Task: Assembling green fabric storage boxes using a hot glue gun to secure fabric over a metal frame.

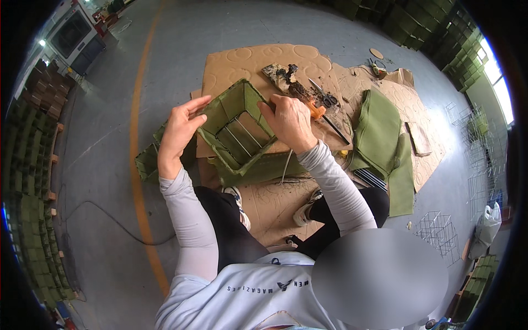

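Note:
An open-topped green fabric box (220,113) tilts up in front of me, with metal wire bars (240,135) across its inside. My right hand (291,121) has its fingers closed on the box's right rim, thumb toward the inside. At the left rim, my left hand (183,125) has thumb and fingers spread apart; whether its fingertips touch the fabric is hard to make out. Just beyond my right hand lie an orange-handled tool (316,110), partly hidden, and black-handled scissors (330,100).
Cardboard (231,60) covers the work surface. Folded green fabric pieces (377,129) lie to the right, another green box (147,160) to the left. Wire frames (440,234) stand on the floor at right. A cable (110,220) crosses the floor; stacked green boxes (33,220) line the left side.

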`<action>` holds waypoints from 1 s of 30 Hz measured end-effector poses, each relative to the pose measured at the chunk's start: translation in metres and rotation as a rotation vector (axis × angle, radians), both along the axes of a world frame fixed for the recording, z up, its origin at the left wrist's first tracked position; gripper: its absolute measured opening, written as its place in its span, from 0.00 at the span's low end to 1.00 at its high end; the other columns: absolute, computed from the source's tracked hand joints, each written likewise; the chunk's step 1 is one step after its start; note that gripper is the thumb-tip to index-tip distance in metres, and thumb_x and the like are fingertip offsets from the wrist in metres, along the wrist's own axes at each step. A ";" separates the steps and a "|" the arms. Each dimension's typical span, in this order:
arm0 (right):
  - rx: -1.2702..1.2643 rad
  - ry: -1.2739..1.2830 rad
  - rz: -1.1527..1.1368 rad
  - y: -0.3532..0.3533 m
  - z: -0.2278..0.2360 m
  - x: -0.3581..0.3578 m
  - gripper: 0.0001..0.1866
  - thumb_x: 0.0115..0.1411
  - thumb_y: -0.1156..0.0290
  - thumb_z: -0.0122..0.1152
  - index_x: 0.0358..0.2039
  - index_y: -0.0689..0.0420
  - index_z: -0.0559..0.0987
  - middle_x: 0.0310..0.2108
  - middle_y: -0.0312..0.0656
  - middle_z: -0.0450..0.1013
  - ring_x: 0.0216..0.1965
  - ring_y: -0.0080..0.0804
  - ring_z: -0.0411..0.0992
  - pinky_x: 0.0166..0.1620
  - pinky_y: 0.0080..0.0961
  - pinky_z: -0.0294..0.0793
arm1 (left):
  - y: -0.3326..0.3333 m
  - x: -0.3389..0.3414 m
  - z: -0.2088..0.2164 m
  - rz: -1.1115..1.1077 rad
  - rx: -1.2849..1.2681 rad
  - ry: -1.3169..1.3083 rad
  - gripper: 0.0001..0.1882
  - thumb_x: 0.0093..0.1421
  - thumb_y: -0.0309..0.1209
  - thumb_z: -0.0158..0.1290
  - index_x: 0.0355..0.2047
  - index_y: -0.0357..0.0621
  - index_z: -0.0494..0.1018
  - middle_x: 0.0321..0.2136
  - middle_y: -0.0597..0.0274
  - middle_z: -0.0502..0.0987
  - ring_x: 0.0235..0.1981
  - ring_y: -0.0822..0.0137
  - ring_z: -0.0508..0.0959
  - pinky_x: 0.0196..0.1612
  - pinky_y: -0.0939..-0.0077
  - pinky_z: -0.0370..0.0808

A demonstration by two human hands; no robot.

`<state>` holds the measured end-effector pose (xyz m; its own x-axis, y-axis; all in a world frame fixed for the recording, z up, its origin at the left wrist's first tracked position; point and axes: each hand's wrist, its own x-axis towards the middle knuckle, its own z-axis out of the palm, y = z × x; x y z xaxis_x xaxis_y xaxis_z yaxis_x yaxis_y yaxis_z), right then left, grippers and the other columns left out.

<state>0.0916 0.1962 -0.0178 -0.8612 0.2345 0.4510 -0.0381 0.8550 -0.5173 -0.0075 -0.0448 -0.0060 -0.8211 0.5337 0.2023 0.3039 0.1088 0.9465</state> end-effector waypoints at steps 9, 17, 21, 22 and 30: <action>0.017 0.069 0.049 -0.019 0.002 0.010 0.17 0.57 0.58 0.62 0.22 0.61 0.78 0.19 0.51 0.74 0.24 0.51 0.75 0.29 0.42 0.73 | 0.024 0.024 0.016 0.188 -0.416 0.336 0.25 0.56 0.24 0.61 0.53 0.30 0.71 0.45 0.50 0.81 0.44 0.65 0.81 0.47 0.73 0.75; 0.004 -0.012 0.003 -0.007 0.004 0.004 0.18 0.58 0.59 0.60 0.21 0.61 0.77 0.19 0.52 0.73 0.24 0.52 0.75 0.30 0.44 0.73 | -0.015 0.006 0.013 0.111 0.172 0.008 0.19 0.66 0.35 0.53 0.53 0.37 0.74 0.47 0.55 0.79 0.49 0.70 0.78 0.52 0.74 0.73; -0.026 -0.017 -0.017 0.000 0.002 -0.003 0.20 0.61 0.58 0.58 0.21 0.62 0.74 0.16 0.53 0.70 0.24 0.54 0.73 0.29 0.43 0.70 | -0.009 0.007 0.004 0.222 0.065 -0.095 0.24 0.66 0.44 0.53 0.52 0.37 0.75 0.46 0.54 0.79 0.49 0.70 0.76 0.49 0.75 0.73; -0.029 -0.008 -0.023 0.001 0.001 -0.004 0.21 0.62 0.58 0.58 0.21 0.62 0.75 0.16 0.53 0.70 0.24 0.54 0.73 0.29 0.43 0.70 | 0.004 0.019 0.009 0.264 0.000 -0.065 0.23 0.65 0.41 0.56 0.51 0.34 0.75 0.40 0.59 0.80 0.42 0.75 0.76 0.44 0.80 0.72; -0.083 0.167 -0.051 -0.005 -0.007 -0.009 0.19 0.62 0.61 0.57 0.20 0.61 0.73 0.20 0.54 0.71 0.25 0.56 0.73 0.29 0.46 0.70 | 0.038 0.024 0.011 0.406 0.142 0.247 0.19 0.59 0.23 0.55 0.51 0.32 0.73 0.36 0.57 0.80 0.39 0.72 0.78 0.42 0.80 0.73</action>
<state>0.0827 0.1913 -0.0249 -0.7617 0.3188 0.5641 -0.0869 0.8124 -0.5765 0.0165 -0.0070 0.0046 -0.8754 0.1338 0.4645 0.4807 0.1402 0.8656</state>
